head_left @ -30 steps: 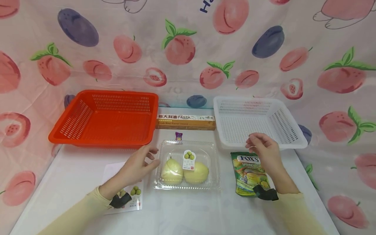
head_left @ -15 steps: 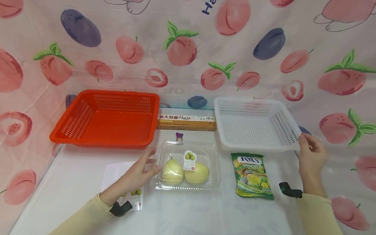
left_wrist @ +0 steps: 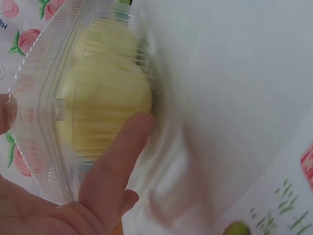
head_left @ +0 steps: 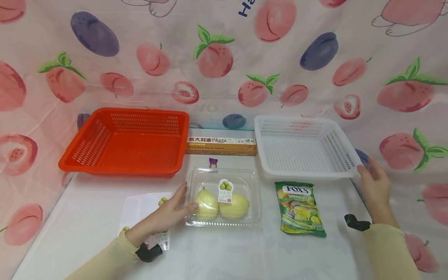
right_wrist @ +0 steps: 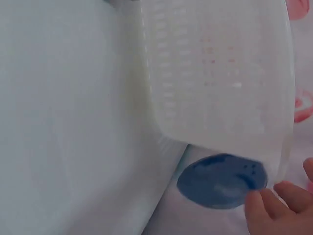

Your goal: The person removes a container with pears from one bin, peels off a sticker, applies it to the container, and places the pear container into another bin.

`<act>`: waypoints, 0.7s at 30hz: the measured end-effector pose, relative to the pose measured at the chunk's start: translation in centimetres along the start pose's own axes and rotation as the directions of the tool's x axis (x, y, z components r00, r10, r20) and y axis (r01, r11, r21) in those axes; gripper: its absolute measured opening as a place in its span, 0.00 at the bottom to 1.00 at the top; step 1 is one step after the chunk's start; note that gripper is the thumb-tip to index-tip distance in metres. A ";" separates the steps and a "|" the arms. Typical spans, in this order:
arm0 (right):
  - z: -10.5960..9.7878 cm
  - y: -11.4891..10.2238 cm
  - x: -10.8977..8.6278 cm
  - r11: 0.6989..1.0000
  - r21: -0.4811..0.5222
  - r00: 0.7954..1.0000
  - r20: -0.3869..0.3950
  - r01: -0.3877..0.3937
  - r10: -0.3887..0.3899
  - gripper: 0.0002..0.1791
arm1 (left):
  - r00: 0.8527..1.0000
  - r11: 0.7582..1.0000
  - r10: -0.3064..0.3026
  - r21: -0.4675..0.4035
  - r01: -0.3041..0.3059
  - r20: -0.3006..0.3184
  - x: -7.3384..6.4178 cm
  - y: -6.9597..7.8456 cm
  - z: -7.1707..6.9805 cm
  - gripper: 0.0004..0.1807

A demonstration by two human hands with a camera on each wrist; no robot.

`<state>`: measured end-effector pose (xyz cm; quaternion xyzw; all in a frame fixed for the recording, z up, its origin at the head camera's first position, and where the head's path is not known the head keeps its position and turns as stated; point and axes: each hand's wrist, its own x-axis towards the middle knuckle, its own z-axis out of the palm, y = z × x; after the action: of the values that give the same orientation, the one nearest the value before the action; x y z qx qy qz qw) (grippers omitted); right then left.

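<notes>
A clear plastic clamshell box with two yellow-green pears inside lies at the middle of the table, with a labelled tag on its lid. My left hand is at its left edge, thumb and fingers spread and fairly straight. The left wrist view shows the thumb along the box's side and another fingertip by the lid's rim. At the white basket's front right corner is my right hand, fingers loosely bent. Its fingertips come close to the rim; contact is unclear.
A red basket stands at the back left. Between the baskets lies a pasta box, with a small purple packet before it. A green Fox's candy bag lies at the right, a printed sheet under the left forearm.
The right hand has moved rightward from above the candy bag to the white basket's right corner. The left hand has shifted slightly right, its thumb now overlapping the clamshell box.
</notes>
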<state>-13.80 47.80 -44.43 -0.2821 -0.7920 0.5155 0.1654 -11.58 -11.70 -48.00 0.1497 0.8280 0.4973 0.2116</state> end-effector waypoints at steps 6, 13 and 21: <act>-1.4 1.5 1.9 0.952 0.301 0.943 0.329 -0.054 -0.050 0.42 | 1.000 0.990 -0.020 -0.139 0.022 0.016 0.4 -0.3 0.5 0.52; -2.6 1.7 3.5 0.899 0.359 0.842 0.539 -0.251 0.019 0.41 | 0.997 0.948 -0.074 -0.309 0.074 0.015 0.5 -0.4 1.1 0.51; -3.8 2.2 4.3 0.802 0.437 0.757 0.653 -0.407 0.028 0.38 | 0.992 0.862 -0.119 -0.493 0.119 0.032 0.9 -0.1 1.5 0.51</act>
<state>-14.47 53.84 -44.95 -0.1317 -0.5760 0.8014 -0.0926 -11.63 -10.24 -48.92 0.0395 0.6809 0.6784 0.2733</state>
